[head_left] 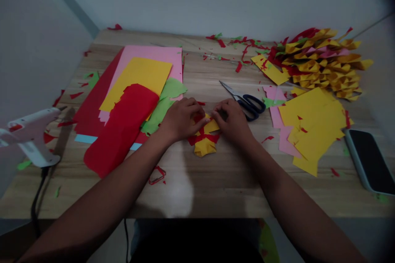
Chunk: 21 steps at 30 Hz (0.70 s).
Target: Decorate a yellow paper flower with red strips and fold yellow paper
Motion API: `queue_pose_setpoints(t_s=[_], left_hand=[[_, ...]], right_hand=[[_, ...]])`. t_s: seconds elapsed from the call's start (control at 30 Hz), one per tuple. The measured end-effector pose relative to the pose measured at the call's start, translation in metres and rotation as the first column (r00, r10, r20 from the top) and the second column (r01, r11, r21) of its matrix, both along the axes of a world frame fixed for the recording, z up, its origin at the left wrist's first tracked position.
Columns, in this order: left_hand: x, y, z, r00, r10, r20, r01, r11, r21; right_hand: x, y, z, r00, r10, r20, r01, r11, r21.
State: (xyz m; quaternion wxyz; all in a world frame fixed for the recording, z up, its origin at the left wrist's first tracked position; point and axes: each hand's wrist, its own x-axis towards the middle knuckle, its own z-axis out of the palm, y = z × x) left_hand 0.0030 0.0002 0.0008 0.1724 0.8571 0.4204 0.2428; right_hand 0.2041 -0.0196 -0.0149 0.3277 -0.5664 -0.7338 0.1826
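Glue gun (pixel 37 133) at far left, white body, nozzle pointing right, black cord (pixel 34 205) running down off the desk (pixel 228 189). Green and red scraps around it. Next, paper pile: dark red sheet (pixel 98 94), pink sheets (pixel 151 52), yellow sheet (pixel 138 74) on top of the pink, light blue edge (pixel 84 138) showing underneath. Bright red paper piece (pixel 123 127) lies slantwise across the pile, its lower end over the bare wood; torn green paper (pixel 166 94) to its right. Small red clip-like item (pixel 157 175) below, too blurred to name for sure.

Left hand (pixel 184 119): fingers bent, partly curled, thumb reaching over the folded red-and-yellow paper piece (pixel 205 146) and touching it; firm pinch or not, can't tell. Paper piece sits mid-desk, between both hands, yellow folded end toward the person. Right hand (pixel 231 120): fingers curled, thumb and forefinger tips close together at the piece's upper right; can't tell what they grip.

Scissors (pixel 247 102) just beyond the right hand, dark blue handles, tips pointing up-left. Then pink paper (pixel 286 141), yellow sheets (pixel 317 121), above them a bunch of yellow folded paper (pixel 333 63) with red and pink bits. Phone (pixel 372 160) at far right, dark screen up.
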Motion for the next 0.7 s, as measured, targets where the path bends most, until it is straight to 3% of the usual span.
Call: queue_pose_setpoints(t_s=[0.23, 0.43, 0.7], left_hand=[[0.004, 0.000, -0.010, 1.000, -0.013, -0.009, 0.014, 1.000, 0.025], [0.003, 0.005, -0.013, 0.987, 0.006, 0.160, -0.002, 1.000, -0.021], [0.005, 0.004, -0.011, 0.956, 0.035, 0.293, -0.036, 0.999, -0.001]], right_hand=[[-0.001, -0.001, -0.001, 1.000, -0.007, 0.000, 0.007, 1.000, 0.009], [0.000, -0.003, 0.004, 0.994, -0.028, -0.108, 0.030, 0.999, 0.016], [-0.004, -0.004, 0.008, 0.979, 0.062, -0.192, -0.063, 0.998, -0.003]])
